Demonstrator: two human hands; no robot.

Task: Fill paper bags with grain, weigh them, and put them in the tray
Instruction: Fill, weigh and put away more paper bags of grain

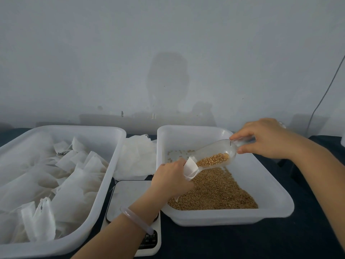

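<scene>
My left hand (170,177) grips a small white paper bag (190,167) with its mouth held open over the grain tray (270,186). My right hand (265,140) holds the handle of a clear plastic scoop (218,152), tilted down toward the bag's mouth, with brown grain (212,159) in its bowl. The scoop's lip touches the bag's opening. More grain (214,193) lies heaped in the near part of the white tray. A white digital scale (128,193) stands between the two trays, under my left forearm.
A large white tray (104,131) on the left holds several filled white bags (71,184). A pile of empty bags (136,157) lies behind the scale. A dark cloth covers the table; a grey wall stands close behind, with a cable (324,94) at the right.
</scene>
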